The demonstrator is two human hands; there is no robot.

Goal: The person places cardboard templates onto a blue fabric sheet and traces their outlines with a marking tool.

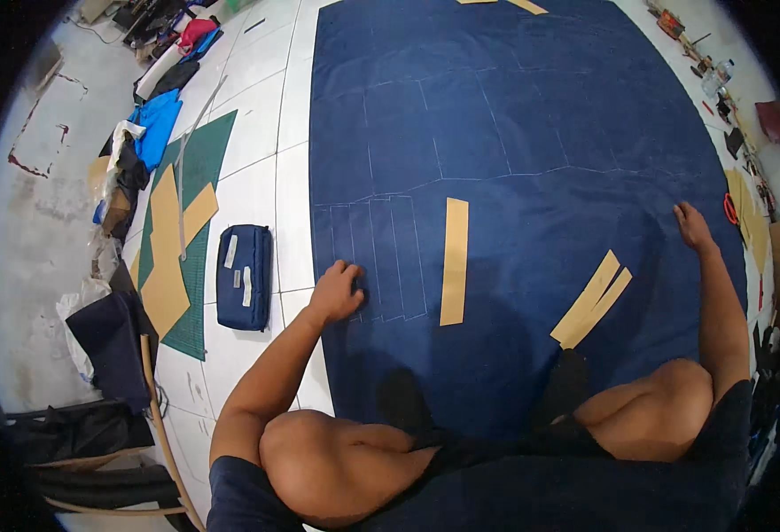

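A large dark blue cloth (532, 133) is spread over the floor, marked with thin pale lines. My left hand (339, 291) rests near its left edge, fingers curled, beside a group of narrow drawn strips; what they hold, if anything, is hidden. Far to the right, my right hand (693, 227) touches the cloth with its fingers bent together, and I cannot make out anything in them. Between the hands lie an upright tan card strip (454, 262) and two slanted, partly overlapping tan card strips (592, 301). My feet stand on the cloth's near part.
Left of the cloth, a navy zippered pouch (245, 278) sits on white tiles. Tan card pieces (167, 293) and a metal ruler (183, 186) lie on a green cutting mat (211, 155). Red-handled scissors (730, 208) are at the right edge. Bags and fabric line both sides.
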